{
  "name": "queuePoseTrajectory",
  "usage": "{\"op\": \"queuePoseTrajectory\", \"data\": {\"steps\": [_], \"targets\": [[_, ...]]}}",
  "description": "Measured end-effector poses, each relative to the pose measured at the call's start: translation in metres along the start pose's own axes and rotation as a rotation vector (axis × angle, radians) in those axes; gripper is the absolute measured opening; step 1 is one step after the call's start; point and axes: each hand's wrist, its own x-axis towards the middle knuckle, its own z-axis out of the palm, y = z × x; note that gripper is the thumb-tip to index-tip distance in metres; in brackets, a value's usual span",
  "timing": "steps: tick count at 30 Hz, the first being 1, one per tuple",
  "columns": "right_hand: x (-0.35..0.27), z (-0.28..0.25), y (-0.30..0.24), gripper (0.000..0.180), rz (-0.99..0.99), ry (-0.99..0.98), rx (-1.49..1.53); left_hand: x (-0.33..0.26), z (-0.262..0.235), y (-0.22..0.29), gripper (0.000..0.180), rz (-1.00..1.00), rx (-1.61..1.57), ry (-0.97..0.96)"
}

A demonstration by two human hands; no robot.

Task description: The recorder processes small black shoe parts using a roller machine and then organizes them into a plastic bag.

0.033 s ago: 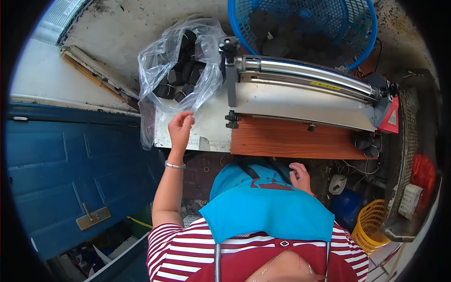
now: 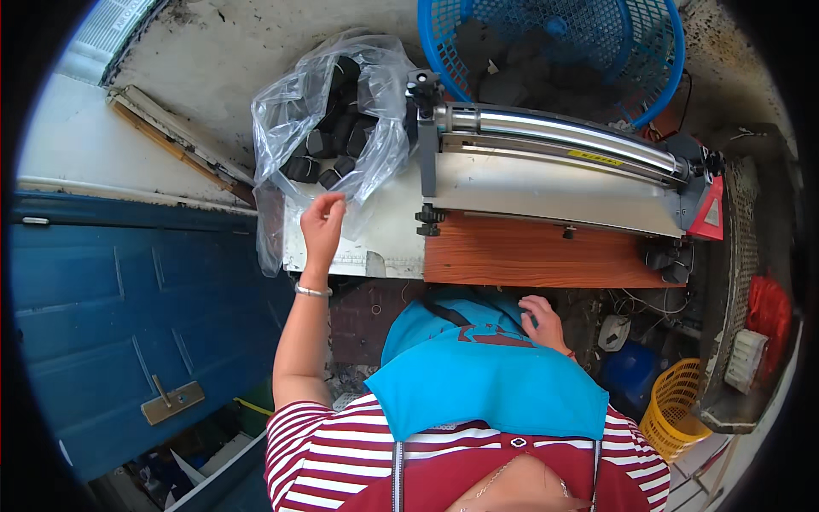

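My left hand (image 2: 322, 224) is raised at the near edge of a clear plastic bag (image 2: 388, 145), its fingers curled together; whether they grip anything cannot be made out. Inside the open bag lie several black chunky pieces (image 2: 320, 143), possibly rolled or folded material. Low beside the blue apron (image 2: 478, 384), my right hand (image 2: 546, 326) hangs just below the table's front edge with bent, parted fingers and nothing visible in them. To the right of the bag stands a machine with a long steel roller (image 2: 554, 132) and a sloping metal plate (image 2: 537, 192).
The machine sits over a reddish-brown wooden board (image 2: 520, 252), beside a white tabletop (image 2: 397, 243). Behind it is a blue basket (image 2: 680, 51) holding dark pieces. A blue door (image 2: 85, 290) stands at the left. A yellow basket (image 2: 670, 414) and loose cables are at the lower right.
My left hand has shifted slightly left and away from me, closer to the bag's edge. The whole view has moved a little. My right hand stays by the apron.
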Motion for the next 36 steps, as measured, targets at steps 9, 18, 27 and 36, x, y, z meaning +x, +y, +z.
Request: {"op": "queuePoseTrajectory", "data": {"steps": [9,18,27,36], "targets": [[-0.052,0.009,-0.014,0.021,0.274,0.061,-0.311,0.167,-0.029,-0.036,0.068,0.203,1.215,-0.229],[-0.067,0.017,-0.038,0.022,0.342,0.074,-0.179,0.204,-0.049,-0.057,0.073,0.132,1.128,-0.315],[0.019,0.052,-0.123,0.023,0.101,0.013,0.233,0.146,-0.084,-0.047,0.063,0.246,0.547,0.129],[0.12,0.154,-0.222,0.089,-0.128,-0.333,0.586,0.009,-0.059,0.026,0.057,-0.038,-0.263,-0.745]]}}
